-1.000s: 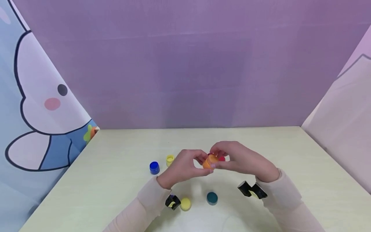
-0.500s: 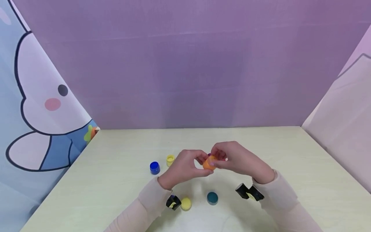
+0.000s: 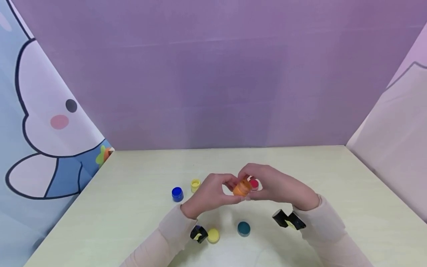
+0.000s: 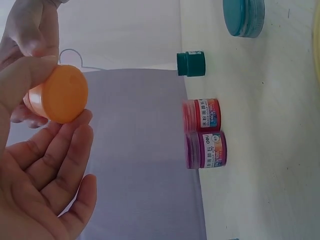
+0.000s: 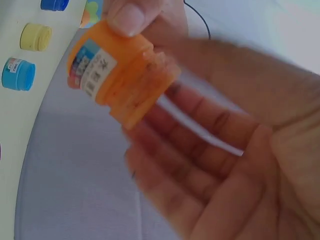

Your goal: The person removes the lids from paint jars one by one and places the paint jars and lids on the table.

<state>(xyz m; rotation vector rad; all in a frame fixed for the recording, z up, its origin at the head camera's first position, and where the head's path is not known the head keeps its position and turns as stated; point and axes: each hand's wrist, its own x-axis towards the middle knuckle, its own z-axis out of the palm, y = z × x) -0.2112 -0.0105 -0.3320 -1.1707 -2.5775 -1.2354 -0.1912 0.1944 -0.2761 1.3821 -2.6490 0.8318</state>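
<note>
An orange paint jar [image 3: 241,188] is held up over the table, its labelled side [image 5: 97,72] and stained, ridged lid end showing in the right wrist view. My left hand [image 3: 211,191] pinches the jar between thumb and fingers; the left wrist view shows the round orange end [image 4: 66,94] facing out. Around the lid end is my right hand [image 3: 275,187], its fingers [image 5: 200,145] fairly straight and loosely spread, the fingertips right at the lid. The thumb side of that hand is blurred in the right wrist view.
On the pale table stand a blue jar [image 3: 177,194], a yellow jar [image 3: 195,185], a teal jar [image 3: 244,228] and another yellow one [image 3: 213,236]. Farther back are red [image 4: 202,115], purple [image 4: 207,150] and green [image 4: 192,63] jars. A light blue jar [image 5: 19,75] also shows.
My right fingers and thumb have shifted around the lid end and loosened, so more of the orange jar shows. The left hand has kept its hold almost in place.
</note>
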